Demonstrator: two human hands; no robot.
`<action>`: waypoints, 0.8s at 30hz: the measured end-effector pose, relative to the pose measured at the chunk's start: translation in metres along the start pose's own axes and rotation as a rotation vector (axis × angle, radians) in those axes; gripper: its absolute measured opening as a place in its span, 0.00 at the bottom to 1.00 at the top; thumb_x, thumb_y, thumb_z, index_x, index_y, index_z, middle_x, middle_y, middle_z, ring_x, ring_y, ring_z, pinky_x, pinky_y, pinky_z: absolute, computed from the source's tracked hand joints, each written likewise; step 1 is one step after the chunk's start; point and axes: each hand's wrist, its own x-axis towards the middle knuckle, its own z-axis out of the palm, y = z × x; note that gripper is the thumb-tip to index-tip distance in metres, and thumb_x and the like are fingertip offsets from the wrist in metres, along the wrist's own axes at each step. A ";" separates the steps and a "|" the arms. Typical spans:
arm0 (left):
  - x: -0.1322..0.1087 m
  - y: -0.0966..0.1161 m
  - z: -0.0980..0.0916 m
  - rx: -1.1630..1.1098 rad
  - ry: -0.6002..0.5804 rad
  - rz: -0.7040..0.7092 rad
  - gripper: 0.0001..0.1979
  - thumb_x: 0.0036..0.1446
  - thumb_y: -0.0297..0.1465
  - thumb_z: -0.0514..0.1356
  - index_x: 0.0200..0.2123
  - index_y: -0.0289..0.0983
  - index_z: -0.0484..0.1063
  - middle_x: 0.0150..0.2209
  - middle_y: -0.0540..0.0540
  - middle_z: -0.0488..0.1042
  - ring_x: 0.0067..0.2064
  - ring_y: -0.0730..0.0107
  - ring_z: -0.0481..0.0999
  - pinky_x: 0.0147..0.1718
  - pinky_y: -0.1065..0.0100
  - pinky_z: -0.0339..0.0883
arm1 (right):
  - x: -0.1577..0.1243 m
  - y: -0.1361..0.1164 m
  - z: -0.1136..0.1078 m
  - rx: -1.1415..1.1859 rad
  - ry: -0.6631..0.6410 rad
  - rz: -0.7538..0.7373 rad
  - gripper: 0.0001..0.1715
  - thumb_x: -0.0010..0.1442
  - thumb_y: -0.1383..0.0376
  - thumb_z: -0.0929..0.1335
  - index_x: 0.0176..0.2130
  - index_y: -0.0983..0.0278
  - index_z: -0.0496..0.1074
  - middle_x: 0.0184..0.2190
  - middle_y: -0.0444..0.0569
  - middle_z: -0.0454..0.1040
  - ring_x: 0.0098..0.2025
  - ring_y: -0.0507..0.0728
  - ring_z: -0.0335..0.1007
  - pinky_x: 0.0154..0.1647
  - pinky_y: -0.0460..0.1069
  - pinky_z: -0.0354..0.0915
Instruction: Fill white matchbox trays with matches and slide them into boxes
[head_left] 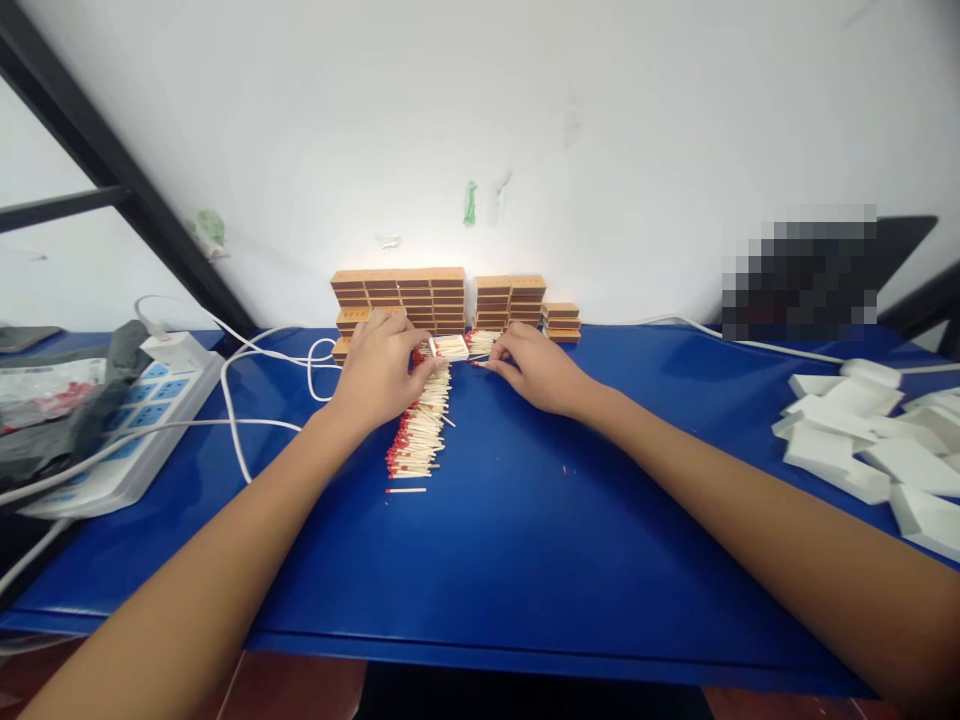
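Observation:
My left hand (386, 362) is closed on the near left end of a small white matchbox tray (451, 346) with matches lying in it. On the other side of the tray, my right hand (529, 362) pinches a match (481, 364) between thumb and fingertips. A long heap of red-tipped matches (416, 430) runs toward me from under my left hand. More matches (482, 341) lie between the tray and my right hand. One single match (406, 491) rests apart at the heap's near end.
Behind my hands, stacked matchboxes (401, 290) stand against the wall, with shorter stacks (511, 290) to the right. White trays (844, 430) are piled at far right. A power strip (142, 430), white cables (232, 420) and a grey bag (67, 400) occupy the left of the blue table (510, 560).

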 end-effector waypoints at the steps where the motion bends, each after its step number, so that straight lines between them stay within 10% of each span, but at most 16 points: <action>1: 0.000 0.000 0.000 -0.004 -0.003 -0.001 0.12 0.68 0.41 0.64 0.42 0.37 0.81 0.42 0.40 0.77 0.49 0.49 0.70 0.51 0.50 0.63 | 0.000 -0.001 0.000 0.001 -0.005 0.001 0.05 0.70 0.66 0.70 0.39 0.63 0.75 0.41 0.54 0.73 0.45 0.63 0.70 0.50 0.55 0.65; 24: -0.001 0.002 0.002 0.031 -0.044 -0.007 0.13 0.67 0.41 0.66 0.46 0.37 0.82 0.41 0.40 0.77 0.49 0.47 0.71 0.49 0.51 0.63 | 0.000 -0.003 -0.009 0.048 -0.065 0.016 0.06 0.71 0.66 0.69 0.38 0.63 0.75 0.41 0.54 0.73 0.43 0.61 0.70 0.48 0.54 0.66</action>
